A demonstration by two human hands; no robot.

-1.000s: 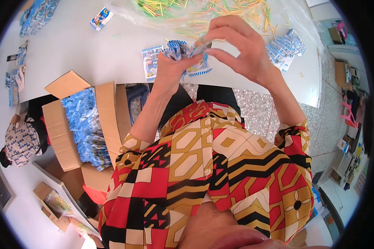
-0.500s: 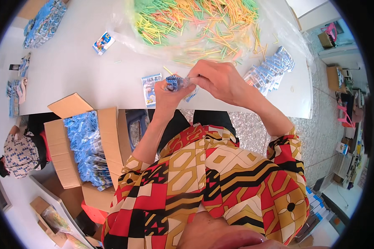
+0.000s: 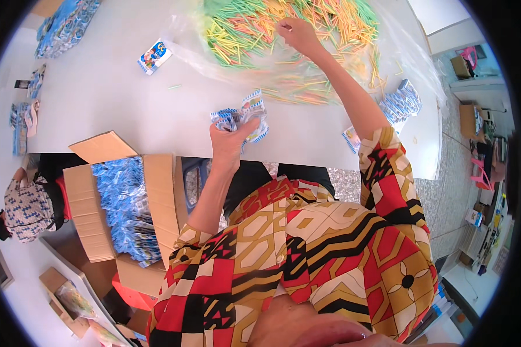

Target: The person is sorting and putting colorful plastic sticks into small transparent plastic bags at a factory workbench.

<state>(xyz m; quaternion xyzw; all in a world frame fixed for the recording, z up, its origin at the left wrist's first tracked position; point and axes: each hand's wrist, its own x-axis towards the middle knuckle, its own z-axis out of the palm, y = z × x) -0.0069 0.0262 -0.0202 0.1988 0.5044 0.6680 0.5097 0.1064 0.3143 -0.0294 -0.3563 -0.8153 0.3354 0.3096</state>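
My left hand (image 3: pixel 228 141) is closed on small blue-and-white plastic packets (image 3: pixel 255 106), just above the table's near edge. One packet stands out past the thumb; another is bunched up among the fingers. My right hand (image 3: pixel 298 36) reaches far forward over a heap of thin straws (image 3: pixel 243 34) in green, yellow, orange and pink. Its fingers are pinched together at the heap, and whatever they hold is too small to make out. Clear plastic sheeting (image 3: pixel 185 55) lies under and around the straws.
A stack of blue-and-white packets (image 3: pixel 402 103) lies beside my right forearm. A single packet (image 3: pixel 154 56) and a packet pile (image 3: pixel 66 26) lie on the left of the table. An open carton (image 3: pixel 90 214) full of packets stands near left. Another person (image 3: pixel 32 208) is beyond it.
My right hand has left my left hand and moved forward to the straws. The packet lying beside my left hand is no longer flat on the table there; my left hand stays closed on packets.
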